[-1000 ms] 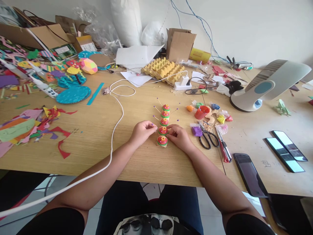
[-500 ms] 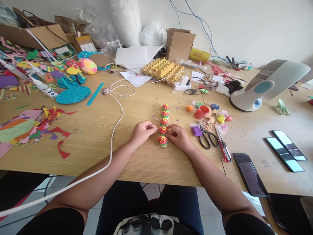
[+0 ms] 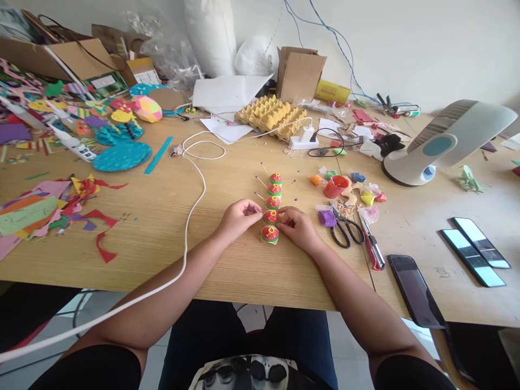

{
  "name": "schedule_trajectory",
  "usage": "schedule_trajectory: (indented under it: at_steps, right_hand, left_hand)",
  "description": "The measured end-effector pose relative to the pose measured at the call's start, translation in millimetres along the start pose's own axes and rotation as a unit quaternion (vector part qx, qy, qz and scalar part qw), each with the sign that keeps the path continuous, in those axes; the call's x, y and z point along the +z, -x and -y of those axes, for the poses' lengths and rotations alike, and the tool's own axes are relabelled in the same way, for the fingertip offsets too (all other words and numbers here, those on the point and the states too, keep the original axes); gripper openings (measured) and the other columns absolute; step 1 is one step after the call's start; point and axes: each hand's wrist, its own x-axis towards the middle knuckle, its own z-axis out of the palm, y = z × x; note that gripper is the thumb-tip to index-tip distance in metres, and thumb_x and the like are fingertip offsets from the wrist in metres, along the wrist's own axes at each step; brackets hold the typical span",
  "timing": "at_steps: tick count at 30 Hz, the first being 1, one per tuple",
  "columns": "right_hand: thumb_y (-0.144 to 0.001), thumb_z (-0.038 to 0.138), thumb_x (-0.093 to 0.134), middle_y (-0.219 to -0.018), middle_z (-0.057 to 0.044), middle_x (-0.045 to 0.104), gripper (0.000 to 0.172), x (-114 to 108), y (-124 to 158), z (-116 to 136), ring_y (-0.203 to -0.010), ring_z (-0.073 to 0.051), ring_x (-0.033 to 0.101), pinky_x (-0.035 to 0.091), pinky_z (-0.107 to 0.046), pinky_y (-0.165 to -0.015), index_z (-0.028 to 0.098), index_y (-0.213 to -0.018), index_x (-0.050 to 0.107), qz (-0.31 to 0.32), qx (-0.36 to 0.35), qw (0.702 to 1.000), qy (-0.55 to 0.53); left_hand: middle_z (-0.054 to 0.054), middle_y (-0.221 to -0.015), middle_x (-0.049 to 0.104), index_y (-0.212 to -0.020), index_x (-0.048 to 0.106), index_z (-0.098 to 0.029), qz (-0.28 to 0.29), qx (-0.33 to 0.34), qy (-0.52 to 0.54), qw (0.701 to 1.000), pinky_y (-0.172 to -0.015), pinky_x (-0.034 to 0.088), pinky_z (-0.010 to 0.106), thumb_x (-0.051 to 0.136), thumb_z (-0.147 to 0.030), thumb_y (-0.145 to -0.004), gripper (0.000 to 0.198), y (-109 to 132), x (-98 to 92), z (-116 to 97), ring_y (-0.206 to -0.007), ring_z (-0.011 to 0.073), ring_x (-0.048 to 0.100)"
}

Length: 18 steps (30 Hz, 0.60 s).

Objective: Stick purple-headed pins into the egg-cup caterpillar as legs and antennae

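Note:
Down the middle of the table runs a row of red domed pieces (image 3: pixel 273 202), each with a green band, a yellow loop on top and a pale base. Thin sticks with purple ball ends, such as one stick (image 3: pixel 260 183), stick out from both sides of the farther pieces. My left hand (image 3: pixel 239 220) pinches another purple-ended stick (image 3: pixel 255 209) against the left side of the second-nearest domed piece (image 3: pixel 271 217). On that piece's right side, my right hand (image 3: pixel 298 227) steadies it with curled fingers. The nearest domed piece (image 3: pixel 270 234) sits just in front of both hands.
Black-handled scissors (image 3: pixel 348 230), a red box cutter (image 3: pixel 374 249), a purple clay packet (image 3: pixel 326 217) and a red cup (image 3: pixel 336 186) lie to the right. A white cable (image 3: pixel 187 216) crosses over my left forearm. Paper scraps (image 3: pixel 40 211) cover the left; a white fan (image 3: pixel 442 141) stands right.
Both hands stay at the second-nearest piece. The purple end of the stick in my left hand has shifted very slightly; the whole view has moved a little.

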Motion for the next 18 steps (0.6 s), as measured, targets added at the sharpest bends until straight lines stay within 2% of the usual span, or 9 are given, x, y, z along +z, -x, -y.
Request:
schedule_trajectory:
  at_steps: [11,18]
  right_hand:
    - [-0.081,0.025,0.071,-0.114,-0.007,0.068,0.025,0.4,-0.1,-3.3,-0.062,-0.009,0.052,0.042,-0.026,-0.057,0.019,-0.068,0.051,0.000,-0.001,1.000,-0.005]
    - [-0.080,0.026,0.071,-0.114,-0.008,0.066,0.023,-1.4,1.3,-0.4,-0.064,-0.009,0.053,0.044,-0.026,-0.058,0.019,-0.069,0.053,-0.009,-0.003,1.000,-0.009]
  left_hand:
    - [0.002,-0.094,0.070,-0.091,0.067,-0.018,0.016,0.002,-0.005,1.000,-0.079,0.047,0.030,0.071,-0.025,-0.072,0.020,2.2,-0.5,-7.9,-0.081,0.0148,0.061]
    - [0.003,-0.097,0.070,-0.093,0.065,-0.019,-0.001,0.006,0.026,1.000,-0.077,0.048,0.029,0.069,-0.021,-0.070,0.024,1.9,-0.3,-5.7,-0.084,0.0152,0.062]
